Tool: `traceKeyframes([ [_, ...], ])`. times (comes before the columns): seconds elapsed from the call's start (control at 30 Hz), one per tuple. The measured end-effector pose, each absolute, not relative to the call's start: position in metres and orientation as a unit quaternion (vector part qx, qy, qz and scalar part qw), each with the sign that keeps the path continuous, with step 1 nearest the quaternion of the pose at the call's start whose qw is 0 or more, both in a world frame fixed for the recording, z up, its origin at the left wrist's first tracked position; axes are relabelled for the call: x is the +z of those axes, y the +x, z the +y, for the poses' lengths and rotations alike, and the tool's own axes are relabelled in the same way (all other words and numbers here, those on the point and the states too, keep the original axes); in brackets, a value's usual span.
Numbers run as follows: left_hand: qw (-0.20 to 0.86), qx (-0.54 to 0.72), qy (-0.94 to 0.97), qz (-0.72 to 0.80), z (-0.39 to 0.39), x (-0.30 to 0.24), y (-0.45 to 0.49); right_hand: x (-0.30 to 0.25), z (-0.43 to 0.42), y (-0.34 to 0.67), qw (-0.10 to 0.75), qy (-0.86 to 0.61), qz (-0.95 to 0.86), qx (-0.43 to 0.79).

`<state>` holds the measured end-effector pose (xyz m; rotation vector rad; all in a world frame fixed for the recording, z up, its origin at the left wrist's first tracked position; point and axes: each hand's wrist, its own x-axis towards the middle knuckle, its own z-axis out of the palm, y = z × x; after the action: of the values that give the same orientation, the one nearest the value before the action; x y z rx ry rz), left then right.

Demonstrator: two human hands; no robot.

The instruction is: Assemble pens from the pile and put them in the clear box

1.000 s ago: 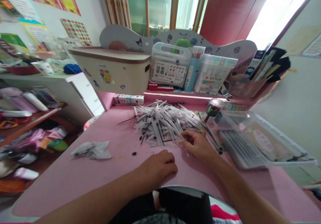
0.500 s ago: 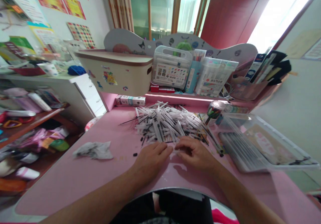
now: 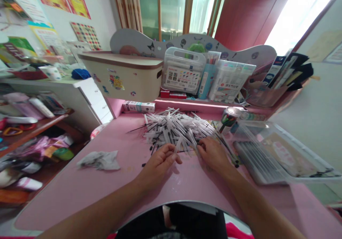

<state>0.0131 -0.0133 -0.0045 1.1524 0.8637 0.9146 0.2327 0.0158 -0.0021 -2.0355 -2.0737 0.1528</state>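
Note:
A heap of whitish pen barrels (image 3: 176,125), mixed with thin black pieces and small black caps, lies on the pink desk (image 3: 128,192). My left hand (image 3: 161,160) is at the heap's near edge, thumb and fingers closed on a translucent pen barrel (image 3: 178,144) that points up and away. To its right, my right hand (image 3: 212,153) reaches into the near right edge of the heap with curled fingers. What those fingertips grip is too small to make out. A loose black cap (image 3: 143,164) sits left of my left hand.
A crumpled white tissue (image 3: 100,160) lies at the left. On the right are an open clear plastic case (image 3: 267,160) with grey pens and a can (image 3: 230,117) holding pens. Behind stands a shelf with a beige bin (image 3: 125,78) and marker cases (image 3: 183,71).
My hands, close together before, have moved apart. The left now holds a pen barrel up; the right has shifted right and forward to the heap's edge.

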Motion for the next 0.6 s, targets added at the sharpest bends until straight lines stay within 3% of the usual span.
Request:
traceKeyframes([
  [0.6,0.734,0.350,0.477,0.335,-0.011,-0.019,0.017,-0.002,0.014,0.211,0.096,-0.722,-0.683,0.046],
])
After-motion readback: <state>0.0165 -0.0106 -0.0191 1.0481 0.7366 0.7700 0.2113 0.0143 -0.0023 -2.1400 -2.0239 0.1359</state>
